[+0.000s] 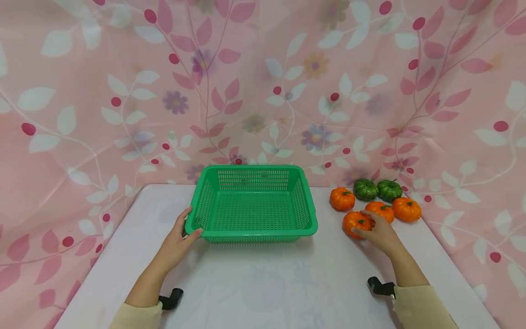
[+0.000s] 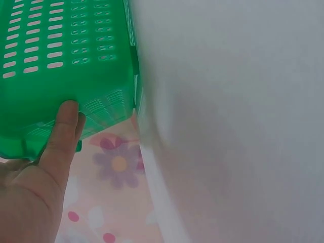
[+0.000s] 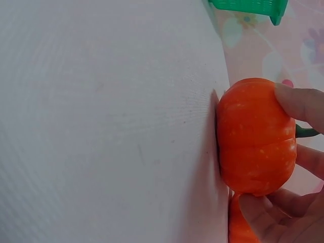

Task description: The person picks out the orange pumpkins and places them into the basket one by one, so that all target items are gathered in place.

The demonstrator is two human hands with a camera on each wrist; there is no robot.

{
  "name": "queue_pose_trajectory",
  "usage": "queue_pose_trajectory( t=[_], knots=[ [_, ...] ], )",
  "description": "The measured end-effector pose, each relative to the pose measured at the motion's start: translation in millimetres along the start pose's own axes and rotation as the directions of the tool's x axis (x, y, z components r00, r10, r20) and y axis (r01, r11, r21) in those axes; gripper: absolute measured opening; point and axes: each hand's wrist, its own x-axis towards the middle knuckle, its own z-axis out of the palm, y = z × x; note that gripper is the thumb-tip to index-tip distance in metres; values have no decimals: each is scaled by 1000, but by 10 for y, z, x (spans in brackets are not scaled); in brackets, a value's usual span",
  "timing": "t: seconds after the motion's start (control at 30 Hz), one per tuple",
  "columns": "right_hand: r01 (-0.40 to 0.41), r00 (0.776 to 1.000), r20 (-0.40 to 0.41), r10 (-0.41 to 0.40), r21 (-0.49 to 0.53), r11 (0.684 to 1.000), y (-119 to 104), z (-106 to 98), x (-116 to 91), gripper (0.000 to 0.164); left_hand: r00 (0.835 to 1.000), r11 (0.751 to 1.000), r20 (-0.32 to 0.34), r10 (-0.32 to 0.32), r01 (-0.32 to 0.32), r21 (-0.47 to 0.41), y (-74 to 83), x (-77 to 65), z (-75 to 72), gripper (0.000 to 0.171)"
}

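Observation:
A green plastic basket [image 1: 252, 233] with slotted walls sits on the white table, and nothing lies inside it. At its near left corner my left hand [image 1: 177, 244] grips the rim, thumb on the front and fingers along the side; the left wrist view shows a finger against the basket wall [image 2: 55, 86]. To the right, my right hand [image 1: 381, 234] holds a small orange pumpkin [image 1: 355, 223] with a green stem between thumb and fingers. The right wrist view has this pumpkin [image 3: 257, 136] low at the table surface, with thumb and fingertips on opposite sides.
Behind and beside the held pumpkin are several more orange pumpkins [image 1: 342, 199] and two green pumpkins [image 1: 365, 189], grouped at the table's back right. A pink floral cloth [image 1: 263, 91] hangs behind the table [image 1: 263, 283].

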Motion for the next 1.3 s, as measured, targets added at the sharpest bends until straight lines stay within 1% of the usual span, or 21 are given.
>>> queue_pose_trajectory(
  t=[0.17,0.33,0.57,1.17,1.3],
  knots=[
    [-4,1000,0,4,-7,1000,-9,-4,8,84,1000,1000,-6,-6,6,-4,-20,-5,11,80],
    [-11,1000,-1,11,-5,1000,-5,-13,17,85,1000,1000,-10,2,-2,-14,-31,13,23,80],
    [-30,999,20,30,8,1000,-33,-18,-19,89,1000,1000,-16,4,-4,-18,-46,18,37,79],
    [-10,1000,-28,12,66,998,-162,-155,-128,88,1000,998,-23,5,-6,-65,-44,22,16,81],
    [-22,999,-24,24,64,998,-207,-185,-152,90,1000,997,-24,7,-8,-76,-53,27,19,81]
  ],
)
